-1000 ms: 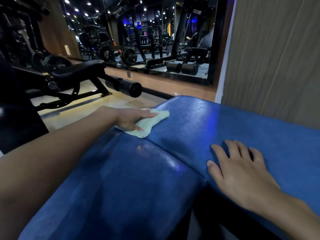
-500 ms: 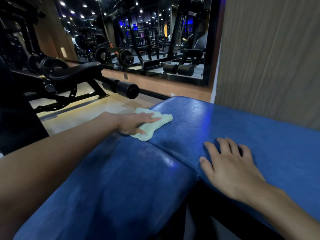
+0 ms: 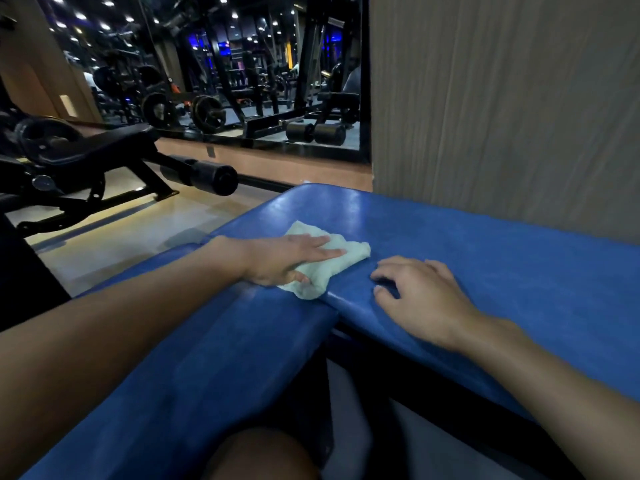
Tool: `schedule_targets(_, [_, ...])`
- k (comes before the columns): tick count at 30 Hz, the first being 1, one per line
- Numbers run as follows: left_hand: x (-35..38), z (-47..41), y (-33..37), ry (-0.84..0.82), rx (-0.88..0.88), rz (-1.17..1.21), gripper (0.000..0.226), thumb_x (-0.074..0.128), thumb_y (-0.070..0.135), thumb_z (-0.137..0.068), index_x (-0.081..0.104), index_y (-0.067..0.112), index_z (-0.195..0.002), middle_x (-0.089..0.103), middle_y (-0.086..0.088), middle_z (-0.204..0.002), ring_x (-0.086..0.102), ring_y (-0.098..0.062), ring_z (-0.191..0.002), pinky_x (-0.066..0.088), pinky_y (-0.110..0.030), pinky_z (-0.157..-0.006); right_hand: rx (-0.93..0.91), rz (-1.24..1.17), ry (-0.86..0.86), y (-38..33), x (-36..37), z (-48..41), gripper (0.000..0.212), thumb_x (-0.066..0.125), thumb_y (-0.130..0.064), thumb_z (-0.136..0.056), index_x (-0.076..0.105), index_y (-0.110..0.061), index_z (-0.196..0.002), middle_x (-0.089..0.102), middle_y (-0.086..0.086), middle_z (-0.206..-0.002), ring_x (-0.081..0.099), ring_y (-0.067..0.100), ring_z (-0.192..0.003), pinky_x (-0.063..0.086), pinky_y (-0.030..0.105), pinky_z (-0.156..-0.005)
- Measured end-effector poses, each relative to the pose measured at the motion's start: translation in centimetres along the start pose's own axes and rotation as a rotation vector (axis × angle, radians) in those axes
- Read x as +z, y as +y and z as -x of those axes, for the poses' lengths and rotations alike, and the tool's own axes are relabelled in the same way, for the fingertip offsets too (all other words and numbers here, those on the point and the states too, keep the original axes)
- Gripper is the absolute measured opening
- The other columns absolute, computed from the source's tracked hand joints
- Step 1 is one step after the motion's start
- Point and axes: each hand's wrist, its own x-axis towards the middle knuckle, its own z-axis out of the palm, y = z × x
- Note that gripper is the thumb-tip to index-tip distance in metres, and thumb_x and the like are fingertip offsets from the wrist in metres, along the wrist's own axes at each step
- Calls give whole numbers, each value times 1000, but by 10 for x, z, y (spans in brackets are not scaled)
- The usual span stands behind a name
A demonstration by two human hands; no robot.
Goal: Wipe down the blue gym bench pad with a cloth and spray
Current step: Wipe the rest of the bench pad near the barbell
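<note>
The blue bench pad (image 3: 485,258) runs across the view in two sections that meet at a seam in the middle. A pale green cloth (image 3: 341,252) lies bunched on the pad right by that seam. My left hand (image 3: 287,258) presses flat on the cloth with straight fingers, thumb tucked at its near edge. My right hand (image 3: 419,292) rests on the pad just right of the cloth, fingers bent with their tips on the vinyl. No spray bottle shows in the view.
A grey ribbed wall panel (image 3: 502,98) stands right behind the pad. A black bench with a roller pad (image 3: 201,174) sits on the tan floor to the left. A wall mirror (image 3: 242,81) shows racks and weight plates. My knee (image 3: 263,455) is at the bottom.
My left hand has slid the cloth rightward from the pad's left edge toward the middle of the seam. My right hand's fingers have curled up from lying flat.
</note>
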Motion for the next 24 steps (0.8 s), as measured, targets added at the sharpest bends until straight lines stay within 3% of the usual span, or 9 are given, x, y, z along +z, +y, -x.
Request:
schedule_targets(5, [-1,-6,22,-26,73,-34,77,57,34,-100,0,49,-150,7,0,-167,4,-22,-153,7,-40,-123,184,193,-37,45,-32,39,39,36,-47,-98,52,-35,-132,46,-12,-142,33,14,-139,16,49,-114])
schedule_targets(8, [-1,-10,40,-22,110,-44,81,59,37,-98,-4,56,-145,5,0,-167,3,-20,-153,3,-34,-123,334,250,-98,60,-35,57,51,23,-57,-99,36,-39,-146,23,-8,-161,14,26,-149,3,58,-115])
schedule_targets(12, [9,-10,75,-1,105,-186,84,55,55,-94,-18,74,-133,-5,12,-166,-1,-13,-152,12,-44,-120,323,200,-128,63,-32,59,55,21,-59,-99,28,-40,-150,14,-7,-165,8,30,-151,4,59,-117])
schedule_targets(17, [10,-6,85,28,49,-240,87,54,62,-91,-18,65,-140,-4,10,-165,-1,-12,-150,16,-43,-111,226,254,-182,92,-60,89,60,21,-65,-96,25,-43,-152,13,-10,-165,8,18,-152,8,47,-119])
schedule_targets(20, [14,-9,80,5,59,-260,88,47,65,-93,-25,57,-141,-10,-1,-166,-8,-14,-151,5,-37,-115,350,307,-216,113,-72,116,66,12,-71,-91,16,-48,-153,5,-12,-166,2,21,-153,4,52,-120])
schedule_targets(24, [36,-15,107,139,145,-301,85,27,75,-84,-30,53,-143,-3,-12,-166,-8,-26,-153,3,-48,-122,386,245,-168,118,-69,119,63,18,-65,-94,20,-43,-153,7,-13,-166,3,21,-153,3,56,-119])
